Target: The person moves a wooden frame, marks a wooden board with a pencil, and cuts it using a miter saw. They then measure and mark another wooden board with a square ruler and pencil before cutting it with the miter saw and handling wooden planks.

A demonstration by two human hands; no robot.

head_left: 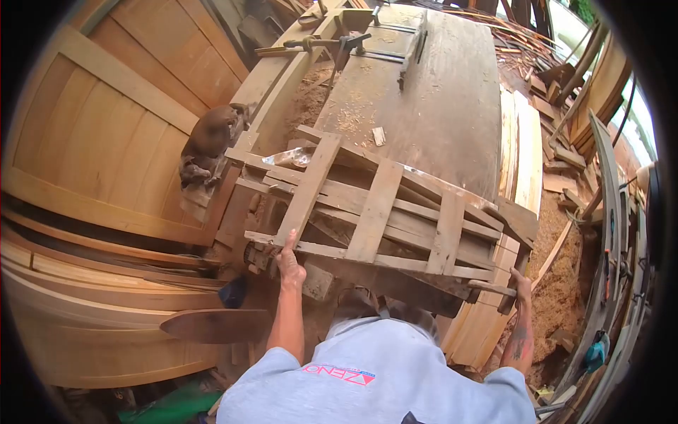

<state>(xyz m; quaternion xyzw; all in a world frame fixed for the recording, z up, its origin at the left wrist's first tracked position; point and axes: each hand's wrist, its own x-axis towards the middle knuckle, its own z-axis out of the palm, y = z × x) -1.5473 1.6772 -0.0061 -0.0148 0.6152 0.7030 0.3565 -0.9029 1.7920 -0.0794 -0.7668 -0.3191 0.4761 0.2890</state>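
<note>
A slatted wooden frame, with several crosswise boards nailed over long rails, spans the space in front of my body and lies tilted against the near end of the workbench. My left hand is closed on its near rail at the left, the thumb laid along the top and the other fingers hidden beneath. At the right end, my right hand is closed around the frame's corner, with its fingers partly out of sight. Beyond the frame, the workbench top carries wood shavings and a small wood offcut.
Clamps sit at the bench's far left. Large panelled wooden doors lean at the left, above stacked curved boards. Sawdust and scrap wood cover the ground on the right. Long planks stand at the far right.
</note>
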